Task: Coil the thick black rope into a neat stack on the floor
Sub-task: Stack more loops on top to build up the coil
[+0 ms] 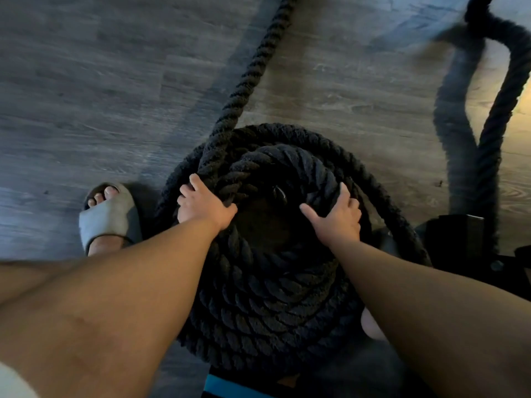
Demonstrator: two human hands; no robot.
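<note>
The thick black rope (267, 297) lies coiled in a round stack of several turns on the grey wood floor, below me in the head view. My left hand (204, 203) grips the top turn at the stack's left side, fingers curled over it. My right hand (339, 215) rests on the top turn at the right with its fingers curved over the rope and the thumb spread inward. A free length of rope (253, 70) runs from the stack's upper left away to the top of the frame. Another blurred loop of rope (494, 110) hangs at the right.
A foot in a grey slide sandal (110, 215) stands just left of the stack. A black metal base (462, 239) sits at the right, close to the coil. Bare floor (86, 81) stretches to the left and beyond the stack.
</note>
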